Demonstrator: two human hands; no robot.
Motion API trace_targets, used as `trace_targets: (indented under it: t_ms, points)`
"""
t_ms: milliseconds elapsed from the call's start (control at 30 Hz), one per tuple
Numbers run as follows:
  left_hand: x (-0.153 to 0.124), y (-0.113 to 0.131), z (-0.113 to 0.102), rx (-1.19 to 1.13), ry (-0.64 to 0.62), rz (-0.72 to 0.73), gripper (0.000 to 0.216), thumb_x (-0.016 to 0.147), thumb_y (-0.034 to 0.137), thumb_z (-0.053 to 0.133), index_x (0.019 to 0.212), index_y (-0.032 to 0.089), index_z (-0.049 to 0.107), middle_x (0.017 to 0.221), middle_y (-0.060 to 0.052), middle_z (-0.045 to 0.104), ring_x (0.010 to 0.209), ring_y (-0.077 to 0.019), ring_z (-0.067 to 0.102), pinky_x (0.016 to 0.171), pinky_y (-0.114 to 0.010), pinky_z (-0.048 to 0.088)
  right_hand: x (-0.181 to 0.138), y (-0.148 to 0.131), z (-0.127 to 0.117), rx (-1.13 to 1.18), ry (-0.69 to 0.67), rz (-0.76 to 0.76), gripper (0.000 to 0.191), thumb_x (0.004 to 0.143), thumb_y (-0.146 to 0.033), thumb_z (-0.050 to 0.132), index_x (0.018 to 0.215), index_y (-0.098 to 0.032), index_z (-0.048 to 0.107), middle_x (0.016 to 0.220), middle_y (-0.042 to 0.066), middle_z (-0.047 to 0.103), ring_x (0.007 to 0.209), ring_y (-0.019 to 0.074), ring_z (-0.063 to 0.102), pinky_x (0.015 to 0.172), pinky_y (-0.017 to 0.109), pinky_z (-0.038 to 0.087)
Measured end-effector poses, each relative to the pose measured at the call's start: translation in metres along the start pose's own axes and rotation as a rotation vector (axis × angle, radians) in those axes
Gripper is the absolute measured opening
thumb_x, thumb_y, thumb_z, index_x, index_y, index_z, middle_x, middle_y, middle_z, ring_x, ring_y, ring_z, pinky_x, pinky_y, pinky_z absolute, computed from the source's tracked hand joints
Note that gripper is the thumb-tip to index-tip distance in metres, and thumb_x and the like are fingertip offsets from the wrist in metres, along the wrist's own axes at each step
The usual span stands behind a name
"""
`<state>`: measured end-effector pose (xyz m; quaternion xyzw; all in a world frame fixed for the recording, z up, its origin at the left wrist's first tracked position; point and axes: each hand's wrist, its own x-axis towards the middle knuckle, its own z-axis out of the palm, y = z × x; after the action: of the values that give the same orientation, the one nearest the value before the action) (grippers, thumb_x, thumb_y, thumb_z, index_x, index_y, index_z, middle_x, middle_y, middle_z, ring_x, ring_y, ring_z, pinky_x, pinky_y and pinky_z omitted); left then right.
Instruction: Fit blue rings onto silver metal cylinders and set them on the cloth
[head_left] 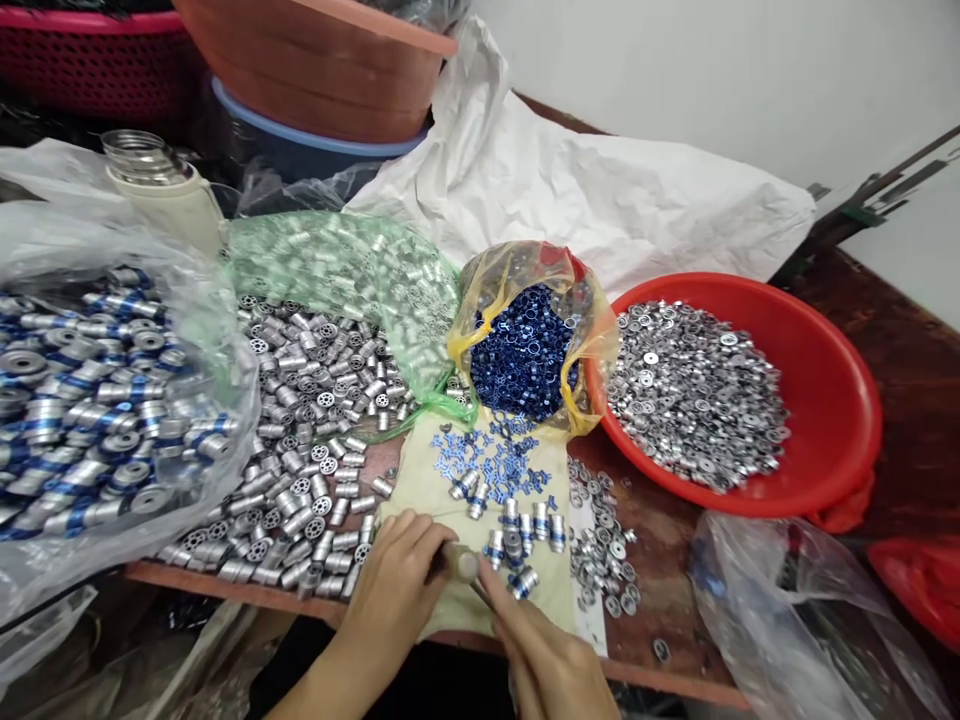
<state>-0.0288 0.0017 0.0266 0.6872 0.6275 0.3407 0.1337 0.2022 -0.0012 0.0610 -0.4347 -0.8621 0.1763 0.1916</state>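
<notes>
My right hand (pixel 559 665) is closed around the handle of what looks like a small hammer (pixel 465 566), its round, pale head over the cloth's front part. Beside the head, my left hand (pixel 401 575) has its fingers bent together and pointing down; whatever is between them is hidden. Several silver cylinders with blue bands (pixel 540 522) stand or lie on the yellow cloth (pixel 420 470), just beyond my hands. Behind these are scattered flat blue clips (pixel 491 462). Plain silver cylinders (pixel 319 525) are heaped close to my left hand, and small silver discs (pixel 611 550) lie right of the cloth.
A clear bag (pixel 225 350) of blue-banded cylinders sits left, near a green bag (pixel 337 255) and a thermos (pixel 169 205). A yellow bag (pixel 592 300) holds blue clips. At right are a red basin (pixel 832 400) of silver discs and a plastic bag (pixel 780 600).
</notes>
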Motion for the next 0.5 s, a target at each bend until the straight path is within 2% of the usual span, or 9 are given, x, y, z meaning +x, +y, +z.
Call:
trace_targets:
  t_ms: [67,100,133,167,200,233,333,400,500]
  points:
    - [-0.003,-0.009,-0.031,0.114,0.206,-0.088,0.025,0.092,0.017,0.060,0.115,0.025,0.061,0.085,-0.003,0.062,0.085,-0.0288,0.059,0.083,-0.044,0.047,-0.003,0.007,-0.008,0.006,0.042,0.017,0.046,0.107,-0.026,0.037,0.152,-0.030,0.046,0.089,0.003,0.079,0.071,0.0102,0.078,0.071,0.010,0.058]
    - [-0.003,-0.011,-0.045,0.328,0.419,-0.208,0.043,0.090,0.031,0.067,0.132,0.026,0.056,0.081,-0.002,0.056,0.082,-0.0307,0.056,0.083,-0.047,0.046,-0.004,0.011,-0.013,0.006,0.077,0.020,0.047,0.106,-0.025,0.040,0.153,-0.030,0.044,0.097,0.004,0.080,0.079,0.0116,0.079,0.075,0.011,0.058]
    - [-0.001,-0.012,-0.054,0.479,0.541,-0.348,0.063,0.089,0.040,0.069,0.145,0.024,0.046,0.083,-0.003,0.054,0.087,-0.0348,0.054,0.088,-0.052,0.043,-0.004,0.014,-0.017,0.006,0.109,0.016,0.050,0.105,-0.023,0.043,0.154,-0.029,0.042,0.106,0.005,0.079,0.088,0.0137,0.079,0.079,0.013,0.059]
    - [0.002,-0.010,-0.057,0.489,0.479,-0.383,0.067,0.093,0.038,0.063,0.152,0.019,0.037,0.092,-0.007,0.055,0.095,-0.0372,0.053,0.093,-0.054,0.040,-0.003,0.016,-0.020,0.008,0.129,0.011,0.052,0.104,-0.020,0.045,0.155,-0.028,0.040,0.115,0.006,0.078,0.096,0.0160,0.078,0.084,0.016,0.059]
    - [0.008,-0.007,-0.052,0.441,0.412,-0.205,0.056,0.094,0.038,0.061,0.143,0.017,0.046,0.092,-0.008,0.056,0.088,-0.0347,0.054,0.086,-0.051,0.042,-0.001,0.018,-0.021,0.015,0.133,0.007,0.055,0.103,-0.018,0.046,0.156,-0.027,0.038,0.123,0.007,0.075,0.104,0.0181,0.076,0.087,0.019,0.059]
    - [0.016,-0.002,-0.042,0.325,0.324,-0.073,0.043,0.093,0.038,0.064,0.130,0.018,0.055,0.095,-0.009,0.058,0.088,-0.0327,0.055,0.084,-0.048,0.044,0.002,0.019,-0.022,0.027,0.127,0.003,0.057,0.102,-0.017,0.047,0.157,-0.026,0.037,0.129,0.007,0.072,0.111,0.0195,0.074,0.091,0.021,0.058]
    - [0.041,0.013,0.005,0.261,0.123,-0.014,0.020,0.086,0.029,0.074,0.102,0.022,0.065,0.098,-0.006,0.065,0.087,-0.0282,0.057,0.076,-0.038,0.046,0.009,0.020,-0.018,0.059,0.110,0.015,0.057,0.101,-0.014,0.046,0.156,-0.026,0.038,0.138,0.007,0.067,0.120,0.0199,0.068,0.097,0.023,0.055]
    - [0.049,0.017,0.025,0.259,0.084,-0.025,0.014,0.086,0.023,0.074,0.096,0.021,0.065,0.098,-0.008,0.067,0.087,-0.0299,0.058,0.073,-0.039,0.044,0.007,0.022,-0.014,0.058,0.104,0.026,0.058,0.100,-0.012,0.047,0.156,-0.027,0.039,0.139,0.005,0.065,0.123,0.0190,0.066,0.099,0.022,0.053]
    - [0.038,0.015,0.021,0.231,0.069,-0.007,0.011,0.092,0.018,0.067,0.102,0.018,0.062,0.100,-0.010,0.070,0.091,-0.0316,0.059,0.078,-0.043,0.042,0.000,0.025,-0.009,0.053,0.074,0.030,0.059,0.100,-0.011,0.046,0.156,-0.026,0.037,0.140,0.007,0.065,0.124,0.0178,0.065,0.098,0.020,0.052]
